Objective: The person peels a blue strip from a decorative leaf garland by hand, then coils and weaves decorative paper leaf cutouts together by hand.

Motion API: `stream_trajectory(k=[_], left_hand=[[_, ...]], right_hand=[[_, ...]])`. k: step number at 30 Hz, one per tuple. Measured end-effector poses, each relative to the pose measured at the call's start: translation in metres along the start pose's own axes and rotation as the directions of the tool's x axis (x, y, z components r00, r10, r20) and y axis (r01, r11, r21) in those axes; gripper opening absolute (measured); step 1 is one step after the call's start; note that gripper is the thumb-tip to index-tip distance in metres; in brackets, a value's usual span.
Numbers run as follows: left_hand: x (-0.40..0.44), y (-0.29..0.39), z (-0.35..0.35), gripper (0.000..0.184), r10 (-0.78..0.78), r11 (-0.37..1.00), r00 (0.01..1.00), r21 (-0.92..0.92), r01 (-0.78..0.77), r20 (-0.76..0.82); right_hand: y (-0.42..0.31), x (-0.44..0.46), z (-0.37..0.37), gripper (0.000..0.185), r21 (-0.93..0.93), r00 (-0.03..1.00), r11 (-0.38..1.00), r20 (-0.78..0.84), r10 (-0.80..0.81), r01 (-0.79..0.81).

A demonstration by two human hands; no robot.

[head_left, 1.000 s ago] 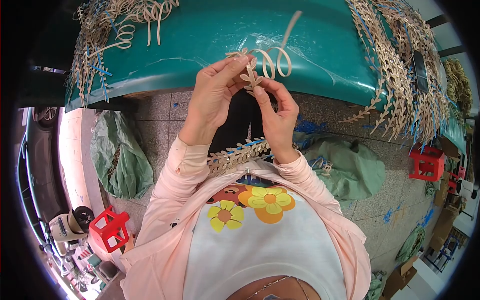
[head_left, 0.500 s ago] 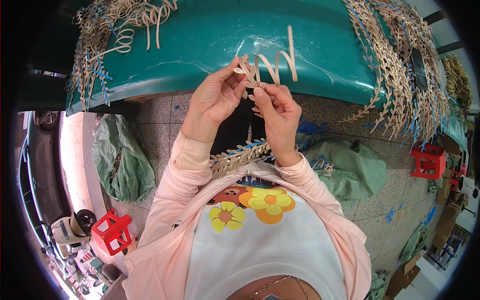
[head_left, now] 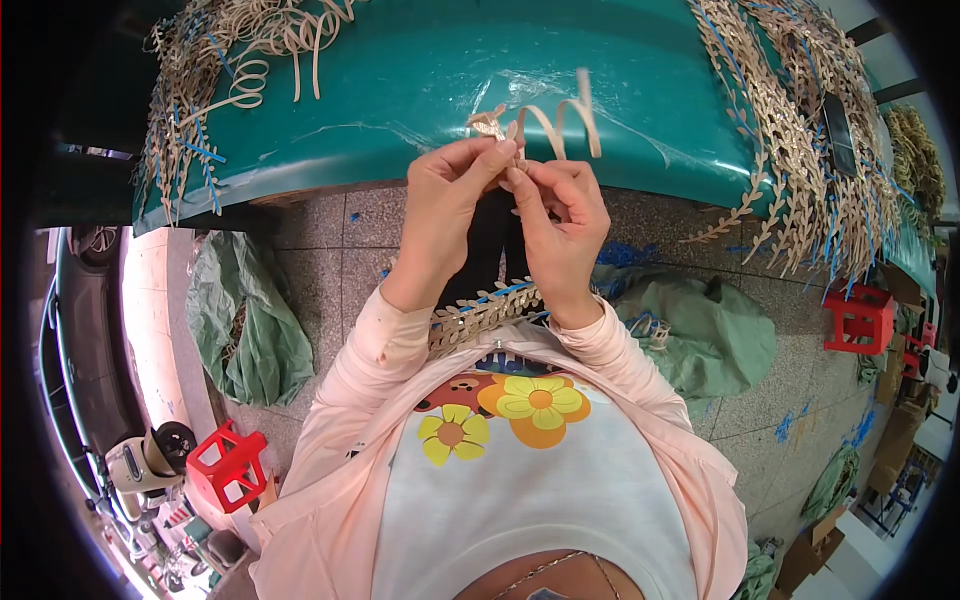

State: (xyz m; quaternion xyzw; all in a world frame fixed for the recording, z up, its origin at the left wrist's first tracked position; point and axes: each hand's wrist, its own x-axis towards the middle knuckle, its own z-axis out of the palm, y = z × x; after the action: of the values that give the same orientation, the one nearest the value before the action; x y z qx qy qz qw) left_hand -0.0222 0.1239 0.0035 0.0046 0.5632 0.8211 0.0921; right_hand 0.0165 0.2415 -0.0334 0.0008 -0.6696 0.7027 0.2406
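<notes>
Close together — left hand (head_left: 440, 215) and right hand (head_left: 566, 225) angled inward, fingertips pinching, seemingly, one leafy strip (head_left: 489, 127).

The person wears a pale pink, long-sleeved open shirt (head_left: 345, 400) over a white top (head_left: 530, 490) printed with yellow and orange flowers. A thin chain necklace (head_left: 545, 568) hangs at the neckline.

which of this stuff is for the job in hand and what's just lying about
In the job:
- leaf strip, pinched in left hand and right hand
- curled band beside it
- probably lap strands

Apparently just lying about:
- phone-like object
- red stools
- green sacks
</notes>
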Motion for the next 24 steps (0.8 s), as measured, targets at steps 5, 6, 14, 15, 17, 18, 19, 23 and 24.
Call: stream_trajectory(k=[5,6,14,15,17,18,19,23,24], left_hand=[[0.002,0.005,-0.001,0.023,0.086,0.994,0.996,0.064,-0.083,-0.036],[0.003,0.005,-0.001,0.024,0.032,0.999,0.999,-0.032,-0.033,-0.032],[0.012,0.011,-0.011,0.028,-0.074,0.983,0.996,-0.165,0.081,0.051],[0.011,0.013,-0.010,0.029,-0.104,0.978,0.994,-0.175,0.110,0.042],[0.013,0.014,-0.011,0.029,-0.142,0.972,0.990,-0.183,0.144,0.022],[0.014,0.014,-0.012,0.030,-0.182,0.965,0.983,-0.194,0.179,0.003],[0.015,0.014,-0.013,0.030,-0.182,0.965,0.983,-0.192,0.179,0.004],[0.016,0.015,-0.014,0.030,-0.210,0.956,0.978,-0.208,0.208,0.011],[0.016,0.016,-0.014,0.030,-0.213,0.957,0.977,-0.200,0.211,0.009]], right_hand=[[-0.001,0.003,0.007,0.016,0.162,0.994,0.984,-0.070,0.084,-0.072],[-0.002,0.003,0.003,0.017,0.076,0.998,0.997,-0.044,0.033,-0.029],[0.000,0.004,-0.006,0.017,-0.101,0.994,0.989,-0.002,-0.113,0.112],[0.002,0.002,-0.006,0.017,-0.027,0.999,0.999,0.020,-0.033,0.033],[0.003,0.001,-0.006,0.017,0.047,0.998,0.998,0.046,0.045,-0.047],[0.003,0.000,-0.005,0.017,0.050,0.999,0.998,0.042,0.029,-0.031],[0.003,0.000,-0.005,0.017,0.053,0.999,0.998,0.038,0.013,-0.015],[0.001,0.000,-0.006,0.017,0.021,0.998,0.999,0.043,0.040,-0.041],[0.001,0.001,-0.006,0.017,0.007,0.998,0.999,0.049,0.035,-0.036]])
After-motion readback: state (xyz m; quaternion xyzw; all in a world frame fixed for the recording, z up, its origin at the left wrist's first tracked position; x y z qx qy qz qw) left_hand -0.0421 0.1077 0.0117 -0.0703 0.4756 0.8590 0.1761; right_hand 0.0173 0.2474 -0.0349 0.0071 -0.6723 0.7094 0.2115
